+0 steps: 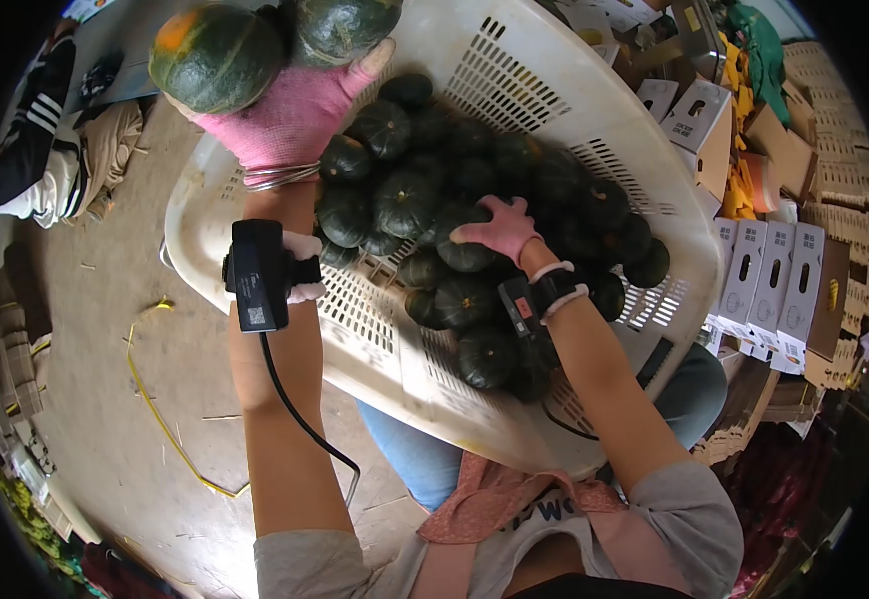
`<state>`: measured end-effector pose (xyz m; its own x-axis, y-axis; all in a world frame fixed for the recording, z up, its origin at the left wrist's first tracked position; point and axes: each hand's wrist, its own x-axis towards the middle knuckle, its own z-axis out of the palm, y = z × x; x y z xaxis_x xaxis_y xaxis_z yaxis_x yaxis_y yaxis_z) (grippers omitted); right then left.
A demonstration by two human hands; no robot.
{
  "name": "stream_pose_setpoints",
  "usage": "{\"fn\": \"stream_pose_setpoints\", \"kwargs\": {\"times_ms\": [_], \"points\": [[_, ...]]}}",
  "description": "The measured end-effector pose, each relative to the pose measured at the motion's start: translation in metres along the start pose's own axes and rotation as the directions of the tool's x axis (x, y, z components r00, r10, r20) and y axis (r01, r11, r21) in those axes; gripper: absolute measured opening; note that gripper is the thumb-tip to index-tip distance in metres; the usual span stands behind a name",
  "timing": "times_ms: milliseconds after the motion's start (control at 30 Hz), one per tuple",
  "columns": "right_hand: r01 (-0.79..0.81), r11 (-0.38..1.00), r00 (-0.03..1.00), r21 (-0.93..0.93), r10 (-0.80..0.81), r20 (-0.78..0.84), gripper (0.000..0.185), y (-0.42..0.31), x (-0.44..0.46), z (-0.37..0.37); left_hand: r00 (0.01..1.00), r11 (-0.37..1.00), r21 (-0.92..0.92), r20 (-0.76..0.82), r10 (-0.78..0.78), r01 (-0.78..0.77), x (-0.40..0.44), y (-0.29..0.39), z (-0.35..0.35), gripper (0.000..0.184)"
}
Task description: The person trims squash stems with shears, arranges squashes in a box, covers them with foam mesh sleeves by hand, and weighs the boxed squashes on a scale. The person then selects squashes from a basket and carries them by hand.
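Note:
My left hand [280, 120], in a pink glove, is raised past the basket's far left edge. Two dark green pumpkins rest against it, one with an orange patch [217, 62] and one plain green pumpkin [343, 30]; most of its fingers are hidden behind them. Inside the big white slotted plastic basket [634, 130], my right hand [502, 232], also pink-gloved, has its fingers curved over a small green pumpkin [466, 255]. Around it lies a heap of similar pumpkins [405, 203].
White printed cartons [774, 275] stand in a row at the right, with more cardboard boxes [699, 120] behind. A yellow strap [160, 414] lies on the floor at left. Another person's legs and shoe [105, 160] show at upper left. A black cable [300, 414] hangs from my left wrist device.

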<state>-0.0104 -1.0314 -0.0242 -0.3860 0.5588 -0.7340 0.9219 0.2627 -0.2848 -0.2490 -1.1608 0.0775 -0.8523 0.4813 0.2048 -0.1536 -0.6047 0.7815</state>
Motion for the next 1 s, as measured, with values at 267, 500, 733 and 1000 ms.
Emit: {"fn": "stream_pose_setpoints", "kwargs": {"times_ms": [267, 500, 733, 1000], "points": [[0.067, 0.915, 0.986, -0.398, 0.001, 0.166, 0.09, -0.021, -0.008, -0.008, 0.983, 0.898, -0.416, 0.162, -0.085, 0.146, 0.026, -0.002, 0.01, 0.081], [0.153, 0.967, 0.976, -0.202, -0.116, 0.185, 0.099, 0.012, 0.0, -0.009, 0.95, 0.834, -0.493, 0.294, -0.108, 0.247, 0.025, 0.003, 0.006, 0.088], [0.404, 0.902, 0.915, -0.152, -0.401, 0.051, 0.072, 0.021, 0.003, -0.001, 0.938, 0.888, -0.326, 0.231, -0.258, 0.324, 0.027, -0.001, 0.036, 0.088], [0.359, 0.933, 0.918, 0.011, -0.351, -0.184, 0.079, 0.031, -0.071, 0.011, 0.933, 0.948, 0.316, 0.328, -0.15, 0.041, -0.024, -0.027, 0.111, 0.089]]}}
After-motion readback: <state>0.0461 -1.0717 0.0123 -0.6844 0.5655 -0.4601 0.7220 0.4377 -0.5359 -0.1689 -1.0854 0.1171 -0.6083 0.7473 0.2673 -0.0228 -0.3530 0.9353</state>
